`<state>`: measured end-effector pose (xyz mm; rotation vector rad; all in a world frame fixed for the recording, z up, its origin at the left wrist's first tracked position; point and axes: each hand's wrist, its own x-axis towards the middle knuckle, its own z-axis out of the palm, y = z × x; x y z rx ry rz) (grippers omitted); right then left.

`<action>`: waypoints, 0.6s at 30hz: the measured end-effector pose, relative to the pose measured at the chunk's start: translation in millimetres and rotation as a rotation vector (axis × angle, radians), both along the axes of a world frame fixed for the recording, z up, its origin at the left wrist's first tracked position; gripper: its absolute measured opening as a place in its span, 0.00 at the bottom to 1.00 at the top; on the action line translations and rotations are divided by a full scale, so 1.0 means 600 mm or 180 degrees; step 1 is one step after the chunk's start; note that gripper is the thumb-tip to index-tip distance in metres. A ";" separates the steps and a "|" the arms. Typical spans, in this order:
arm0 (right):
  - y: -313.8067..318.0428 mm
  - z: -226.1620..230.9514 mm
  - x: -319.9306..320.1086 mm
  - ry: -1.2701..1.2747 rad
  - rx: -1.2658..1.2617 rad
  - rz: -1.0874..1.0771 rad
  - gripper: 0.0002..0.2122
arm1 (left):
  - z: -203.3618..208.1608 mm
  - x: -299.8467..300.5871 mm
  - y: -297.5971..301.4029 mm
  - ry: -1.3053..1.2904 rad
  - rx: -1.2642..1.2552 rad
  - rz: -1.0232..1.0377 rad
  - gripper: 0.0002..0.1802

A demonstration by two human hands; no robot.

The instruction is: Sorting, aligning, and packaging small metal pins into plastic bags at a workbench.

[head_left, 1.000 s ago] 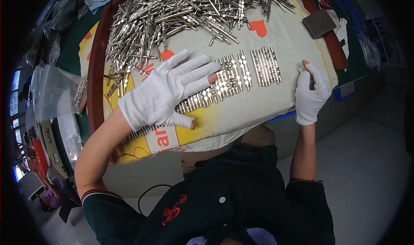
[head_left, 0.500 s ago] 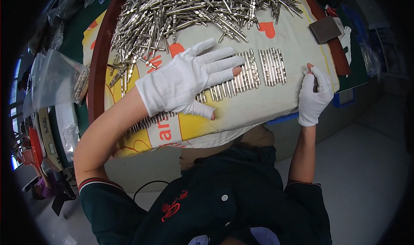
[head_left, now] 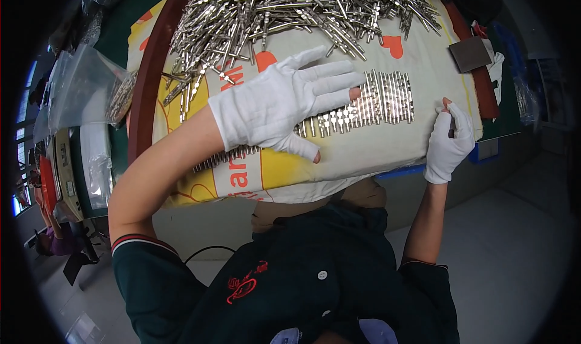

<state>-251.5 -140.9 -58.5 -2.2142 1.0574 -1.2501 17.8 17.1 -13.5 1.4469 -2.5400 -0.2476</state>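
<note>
My left hand [head_left: 272, 102], in a white glove with thumb and one fingertip bare, lies spread over a row of slim silver metal rods [head_left: 387, 99]. The rods stand side by side, grooved or stepped along their length. Fingertips touch the middle of the row, and the palm hides part of it; more rods [head_left: 233, 156] show below the wrist. To the right of the row is my right hand [head_left: 449, 141], also gloved, its fingers curled in with the tips close together. I see nothing between them.
A large heap of loose metal rods [head_left: 272, 11] covers the far side of the printed cloth [head_left: 363, 147]. Reddish-brown rails [head_left: 151, 71] border the cloth left and right. A dark square plate [head_left: 470, 54] rests by the right rail. Clear plastic bags [head_left: 85, 95] lie at left.
My left hand has shifted right along the rods. The gap between the two groups of rods has closed, making one continuous row. My right hand keeps its curled shape.
</note>
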 end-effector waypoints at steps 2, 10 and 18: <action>-0.001 0.001 -0.002 0.0093 -0.0071 -0.0016 0.08 | 0.016 0.011 0.021 -0.0160 0.0108 0.0137 0.58; -0.010 -0.007 -0.008 0.0001 -0.0162 -0.0030 0.09 | 0.029 0.050 0.105 -0.0257 0.0495 0.0404 0.60; -0.011 -0.015 -0.005 -0.0069 -0.0125 -0.0016 0.09 | 0.021 0.039 0.097 -0.0301 0.0354 0.0373 0.57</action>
